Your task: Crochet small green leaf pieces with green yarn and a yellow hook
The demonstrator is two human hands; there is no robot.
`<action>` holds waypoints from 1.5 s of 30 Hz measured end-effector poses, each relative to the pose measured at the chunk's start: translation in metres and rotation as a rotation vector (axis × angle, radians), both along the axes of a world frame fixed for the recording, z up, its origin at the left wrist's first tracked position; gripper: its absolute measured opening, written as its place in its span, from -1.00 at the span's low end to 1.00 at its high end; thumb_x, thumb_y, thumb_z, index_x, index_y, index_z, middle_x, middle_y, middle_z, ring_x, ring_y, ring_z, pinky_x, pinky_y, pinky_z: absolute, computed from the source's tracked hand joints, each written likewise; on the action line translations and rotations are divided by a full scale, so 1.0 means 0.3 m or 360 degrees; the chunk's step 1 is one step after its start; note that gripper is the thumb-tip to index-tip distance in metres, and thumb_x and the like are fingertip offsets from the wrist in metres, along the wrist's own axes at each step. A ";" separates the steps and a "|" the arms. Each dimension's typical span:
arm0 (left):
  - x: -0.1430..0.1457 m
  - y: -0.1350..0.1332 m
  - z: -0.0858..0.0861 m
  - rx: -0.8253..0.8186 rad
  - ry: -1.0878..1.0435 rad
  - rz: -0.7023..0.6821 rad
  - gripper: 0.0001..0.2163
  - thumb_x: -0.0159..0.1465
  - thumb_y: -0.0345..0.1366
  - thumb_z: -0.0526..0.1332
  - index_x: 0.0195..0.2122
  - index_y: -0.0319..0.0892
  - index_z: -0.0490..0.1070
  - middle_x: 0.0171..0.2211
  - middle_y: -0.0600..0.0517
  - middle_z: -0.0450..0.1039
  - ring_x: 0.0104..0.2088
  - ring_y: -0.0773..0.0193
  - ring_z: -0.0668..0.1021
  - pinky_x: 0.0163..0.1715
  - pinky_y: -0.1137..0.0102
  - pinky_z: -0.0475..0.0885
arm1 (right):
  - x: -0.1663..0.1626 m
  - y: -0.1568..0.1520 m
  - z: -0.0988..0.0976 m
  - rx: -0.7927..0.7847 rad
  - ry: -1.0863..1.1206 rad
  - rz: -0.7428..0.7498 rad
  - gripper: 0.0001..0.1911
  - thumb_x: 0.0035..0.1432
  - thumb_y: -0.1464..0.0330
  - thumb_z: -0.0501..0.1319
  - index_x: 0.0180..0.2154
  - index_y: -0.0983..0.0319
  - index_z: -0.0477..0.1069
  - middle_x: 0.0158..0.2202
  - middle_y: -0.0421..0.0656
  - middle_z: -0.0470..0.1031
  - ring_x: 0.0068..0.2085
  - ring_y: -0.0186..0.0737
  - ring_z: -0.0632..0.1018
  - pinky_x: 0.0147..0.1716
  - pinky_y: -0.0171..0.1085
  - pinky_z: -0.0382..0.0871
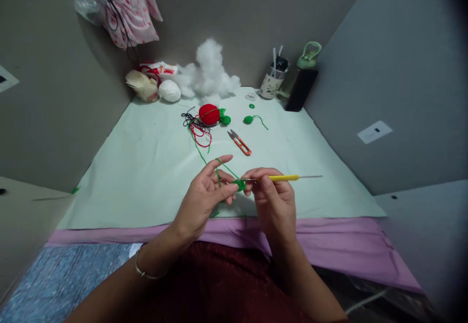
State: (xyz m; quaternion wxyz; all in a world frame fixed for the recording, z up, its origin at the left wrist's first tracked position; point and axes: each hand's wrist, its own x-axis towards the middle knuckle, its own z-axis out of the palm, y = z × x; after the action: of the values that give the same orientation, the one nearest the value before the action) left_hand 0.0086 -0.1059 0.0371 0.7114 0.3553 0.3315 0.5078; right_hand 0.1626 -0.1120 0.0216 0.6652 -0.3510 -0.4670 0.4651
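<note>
Small green crochet piece [240, 184], barely begun, pinched between your left hand [204, 197] fingertips above the table's near edge; green yarn [219, 167] looped over the forefinger. Your right hand [272, 198] grips the yellow-handled hook [283, 178], tip in the piece. Beyond: orange snips [240, 142], finished red ball [209, 114].

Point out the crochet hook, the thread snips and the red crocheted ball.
crochet hook [283, 178], head view, on its yellow handle.
thread snips [242, 145], head view, on the orange handle behind the blades.
red crocheted ball [208, 113], head view, on the middle of its red surface.
</note>
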 end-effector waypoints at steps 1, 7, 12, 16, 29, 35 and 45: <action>-0.001 0.000 -0.001 0.0009 0.0002 0.0003 -0.42 0.18 -0.37 0.50 0.22 -0.15 0.40 -0.31 0.13 0.48 -0.47 0.43 0.52 -0.42 0.46 0.39 | 0.002 0.003 0.003 -0.0006 0.0017 0.0008 -0.83 0.34 0.26 0.29 -0.26 0.19 0.59 -0.30 -0.14 0.65 -0.41 -0.31 0.56 -0.39 -0.28 0.53; -0.005 0.000 -0.002 0.0030 -0.0012 -0.0018 -0.50 0.21 -0.38 0.47 0.17 -0.14 0.45 -0.27 0.11 0.46 -0.49 0.44 0.54 -0.36 0.42 0.45 | 0.028 0.006 0.013 0.0052 -0.0011 0.0127 -0.80 0.40 0.27 0.23 -0.26 0.20 0.55 -0.30 -0.13 0.67 -0.40 -0.29 0.61 -0.38 -0.26 0.54; -0.008 0.001 0.000 0.0048 0.0075 0.0013 -0.53 0.21 -0.37 0.45 0.16 -0.13 0.49 -0.28 0.10 0.45 -0.46 0.44 0.48 -0.42 0.46 0.40 | 0.039 -0.018 0.022 0.0205 -0.0357 0.0021 -0.81 0.45 0.33 0.17 -0.18 0.17 0.57 -0.23 -0.14 0.66 -0.32 -0.27 0.61 -0.28 -0.20 0.55; -0.009 0.002 0.001 0.0101 0.0156 0.0036 -0.50 0.21 -0.36 0.45 0.18 -0.12 0.48 -0.27 0.09 0.45 -0.43 0.42 0.45 -0.47 0.49 0.38 | 0.032 -0.033 0.029 0.0365 -0.0513 -0.0063 -0.79 0.45 0.40 0.15 -0.14 0.14 0.58 -0.21 -0.15 0.64 -0.29 -0.26 0.59 -0.26 -0.17 0.52; -0.014 -0.001 -0.002 0.0200 0.0281 0.0080 -0.52 0.24 -0.38 0.44 0.19 -0.08 0.47 -0.28 0.09 0.44 -0.40 0.41 0.46 -0.41 0.48 0.43 | 0.022 -0.042 0.019 0.0493 -0.0676 -0.0172 -0.78 0.44 0.44 0.13 -0.11 0.14 0.56 -0.20 -0.13 0.64 -0.23 -0.19 0.61 -0.22 -0.13 0.53; -0.016 -0.004 -0.011 0.0134 0.0119 -0.0005 -0.51 0.24 -0.34 0.46 0.20 -0.09 0.48 -0.29 0.09 0.46 -0.42 0.41 0.49 -0.45 0.48 0.40 | 0.035 -0.019 0.018 0.0178 -0.0290 0.0023 -0.80 0.46 0.31 0.15 -0.20 0.18 0.53 -0.24 -0.13 0.65 -0.34 -0.25 0.61 -0.33 -0.19 0.55; -0.005 -0.013 -0.013 0.0156 0.0202 0.0089 -0.50 0.23 -0.34 0.47 0.20 -0.04 0.48 -0.26 0.08 0.48 -0.39 0.39 0.49 -0.47 0.51 0.39 | 0.035 -0.054 0.000 0.0803 -0.1183 -0.0309 -0.68 0.37 0.53 0.19 0.04 0.09 0.54 -0.15 -0.11 0.63 -0.13 -0.15 0.63 -0.17 -0.14 0.57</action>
State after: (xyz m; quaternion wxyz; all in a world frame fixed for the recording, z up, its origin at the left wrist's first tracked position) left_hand 0.0072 -0.1098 0.0333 0.6562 0.4119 0.3605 0.5194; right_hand 0.1730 -0.1282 0.0215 0.5577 -0.3631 -0.7375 0.1149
